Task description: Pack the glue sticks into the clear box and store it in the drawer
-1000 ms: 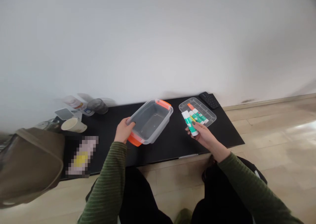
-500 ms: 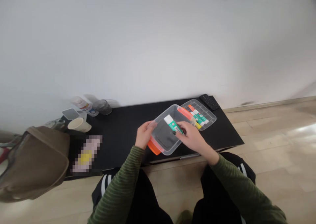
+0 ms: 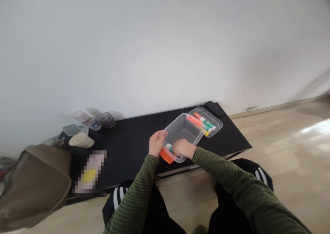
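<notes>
A clear plastic box (image 3: 183, 129) with orange clips is tilted over the black table. My left hand (image 3: 156, 143) grips its left rim, thumb over the edge. Inside the near end of the box is my right hand (image 3: 182, 147), its fingers closed around a green and white glue stick (image 3: 169, 147); only the white end and a bit of green show. Just beyond the box lies its clear lid (image 3: 219, 123), with several glue sticks (image 3: 207, 123) and an orange-tipped item (image 3: 197, 115) resting on it.
On the black table (image 3: 129, 137), a black keypad (image 3: 215, 108) sits at the far right. To the left are a paper cup (image 3: 81, 140), a dark glass (image 3: 106, 120), a spray can (image 3: 87, 119), a blurred-out pink and yellow item (image 3: 90, 173) and a brown bag (image 3: 38, 189).
My right hand has moved down and left into the box with the glue stick, which was above it before. The box has tipped and shifted slightly right with my left hand.
</notes>
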